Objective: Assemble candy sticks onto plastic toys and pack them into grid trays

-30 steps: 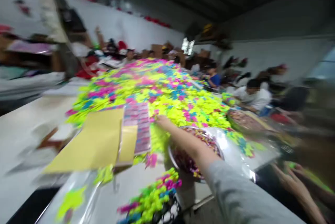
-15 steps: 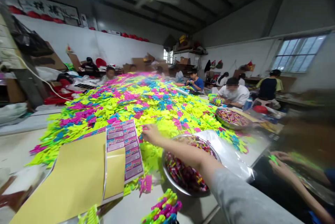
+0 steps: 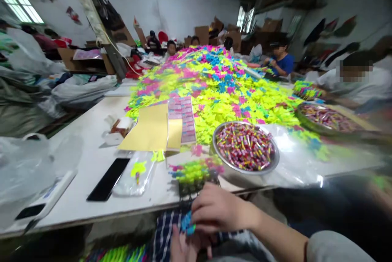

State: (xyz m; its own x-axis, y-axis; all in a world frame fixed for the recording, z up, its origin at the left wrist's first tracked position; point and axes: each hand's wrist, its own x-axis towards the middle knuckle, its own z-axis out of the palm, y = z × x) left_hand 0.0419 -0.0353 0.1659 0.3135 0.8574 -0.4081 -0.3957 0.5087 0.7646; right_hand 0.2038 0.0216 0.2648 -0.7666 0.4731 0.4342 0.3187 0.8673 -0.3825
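Since half a second ago, the right hand (image 3: 219, 209) has drawn back from the heap and now sits on the near side of the metal bowl (image 3: 216, 147), a little to its left. Its fingers are curled together on a blue piece (image 3: 186, 222), which has a touch of green at its lower end. Under it, the left hand (image 3: 180, 247) has its thumb raised beside the piece; partly covered, it does not show whether it grips too. A checked cloth (image 3: 163, 229) lies below the hands, nearer than the bowl. Just left of the bowl stands a blurred, dense cluster of coloured pieces (image 3: 192, 171). Farther left are a printed sheet (image 3: 187, 125), yellow paper (image 3: 147, 129) and a black phone (image 3: 108, 179). Wrapped candies (image 3: 246, 145) fill the bowl, and behind it spreads the heap (image 3: 220, 98) of yellow, pink and blue pieces.
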